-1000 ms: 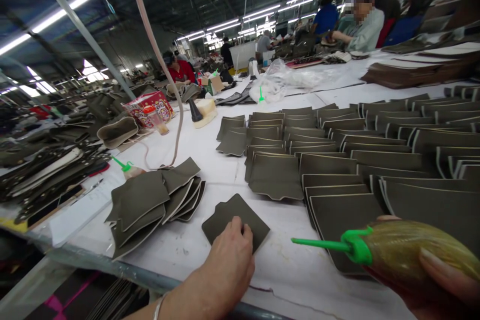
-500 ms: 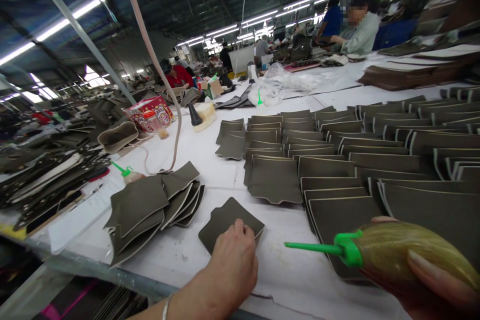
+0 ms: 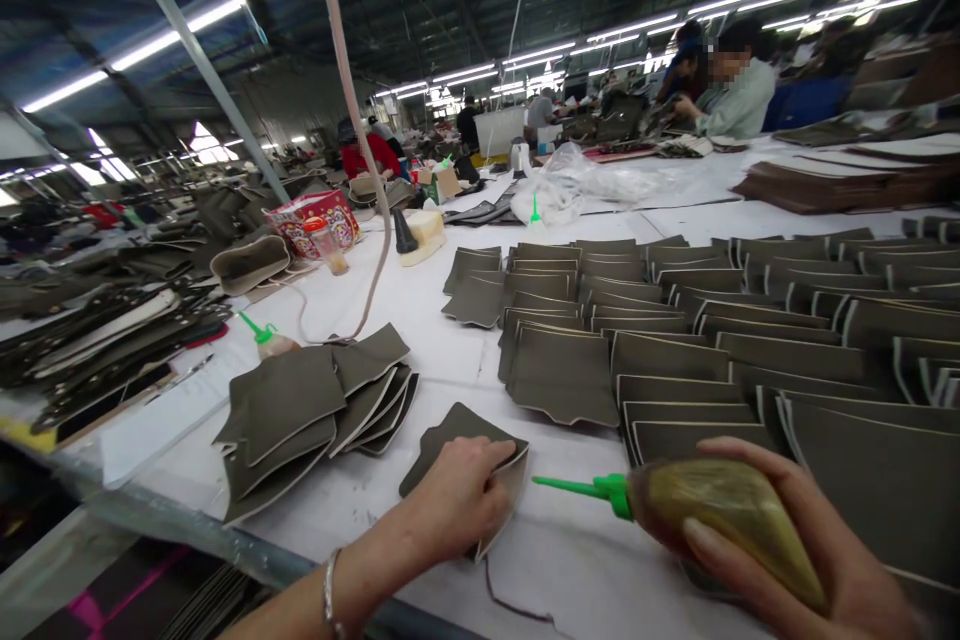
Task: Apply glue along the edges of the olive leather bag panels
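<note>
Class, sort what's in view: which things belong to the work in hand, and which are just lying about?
Seemingly in use:
- green-nozzled bottle, in the right hand
- dark piece under the left hand
- similar pieces: loose pile, rows

Probably lying about:
- red patterned bag
- red-lidded jar
- clear plastic

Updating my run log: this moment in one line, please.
left hand: on dark panel | right hand: holding squeeze bottle, green nozzle toward dark panel | nearby: loose panel pile, panel rows
</note>
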A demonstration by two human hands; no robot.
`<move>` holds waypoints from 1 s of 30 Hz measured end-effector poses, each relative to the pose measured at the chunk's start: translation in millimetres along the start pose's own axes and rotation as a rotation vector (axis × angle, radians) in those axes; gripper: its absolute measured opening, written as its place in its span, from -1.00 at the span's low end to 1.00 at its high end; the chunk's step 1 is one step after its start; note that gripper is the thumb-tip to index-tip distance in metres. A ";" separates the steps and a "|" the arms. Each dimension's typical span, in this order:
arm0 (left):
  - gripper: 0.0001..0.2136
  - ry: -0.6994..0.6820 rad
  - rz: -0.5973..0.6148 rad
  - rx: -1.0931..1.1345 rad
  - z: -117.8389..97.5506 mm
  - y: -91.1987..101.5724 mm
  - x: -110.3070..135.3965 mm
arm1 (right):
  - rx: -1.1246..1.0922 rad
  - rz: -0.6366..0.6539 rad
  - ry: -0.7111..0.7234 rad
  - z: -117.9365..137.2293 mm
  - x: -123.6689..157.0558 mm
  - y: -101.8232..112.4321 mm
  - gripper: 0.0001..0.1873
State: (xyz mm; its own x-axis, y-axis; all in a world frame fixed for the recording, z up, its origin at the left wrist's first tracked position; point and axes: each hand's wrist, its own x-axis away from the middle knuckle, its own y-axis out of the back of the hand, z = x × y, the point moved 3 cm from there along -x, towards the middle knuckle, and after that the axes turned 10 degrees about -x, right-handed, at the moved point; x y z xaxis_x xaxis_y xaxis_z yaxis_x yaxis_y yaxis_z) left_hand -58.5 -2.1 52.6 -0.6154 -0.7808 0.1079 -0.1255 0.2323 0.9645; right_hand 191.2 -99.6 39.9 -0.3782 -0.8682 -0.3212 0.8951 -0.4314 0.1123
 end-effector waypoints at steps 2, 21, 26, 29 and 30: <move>-0.58 0.011 -0.024 0.017 2.4 0.9 -1.5 | 0.037 0.090 0.052 1.7 -2.2 -8.1 -0.46; -0.60 0.011 -0.028 0.096 4.4 -1.8 -2.1 | 0.369 0.253 0.330 8.6 -13.0 -40.5 -0.55; -0.61 0.014 -0.010 0.092 4.6 0.6 -2.2 | 0.366 0.214 0.293 4.4 -17.2 -36.6 -0.51; -0.60 0.016 0.007 0.092 3.8 1.2 -1.8 | 0.385 0.230 0.281 5.5 -18.5 -36.5 -0.52; -0.61 0.018 0.013 0.086 3.4 0.9 -1.4 | 0.387 0.244 0.274 5.9 -18.6 -36.7 -0.53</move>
State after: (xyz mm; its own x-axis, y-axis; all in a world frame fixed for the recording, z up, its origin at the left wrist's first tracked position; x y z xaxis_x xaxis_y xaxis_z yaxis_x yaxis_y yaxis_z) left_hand -60.3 1.1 52.4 -0.6036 -0.7874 0.1251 -0.1850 0.2908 0.9387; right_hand 164.0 -69.1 47.3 -0.0481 -0.8810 -0.4707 0.7772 -0.3291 0.5364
